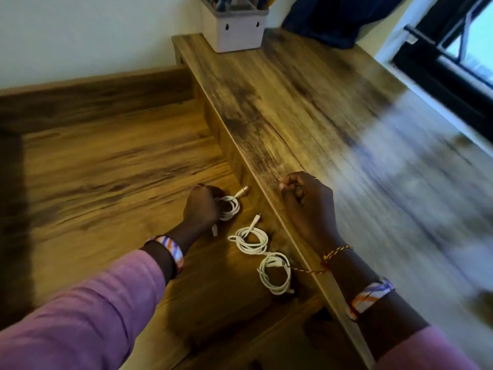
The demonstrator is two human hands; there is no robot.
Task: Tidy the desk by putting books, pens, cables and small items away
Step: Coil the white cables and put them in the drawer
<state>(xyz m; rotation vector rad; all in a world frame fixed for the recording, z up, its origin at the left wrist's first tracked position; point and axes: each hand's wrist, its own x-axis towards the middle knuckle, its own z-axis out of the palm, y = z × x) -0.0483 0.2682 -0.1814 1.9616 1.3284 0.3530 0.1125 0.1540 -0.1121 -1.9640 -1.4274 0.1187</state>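
Observation:
My left hand point(201, 206) grips a coiled white cable point(230, 206) low over the lower wooden surface point(106, 182), its plug sticking out toward the raised shelf. Two more coiled white cables lie loose just right of it: one point(252, 240) in the middle, another point(276, 275) nearer me. My right hand point(306, 201) rests as a curled fist on the raised wooden shelf point(306, 102), near its front edge, with nothing seen in it.
A pale pen holder point(234, 28) with pens stands at the far end of the shelf. A dark blue cloth point(333, 20) hangs behind it. A black-framed window point(453, 62) lies to the right. The image is motion-blurred on the right.

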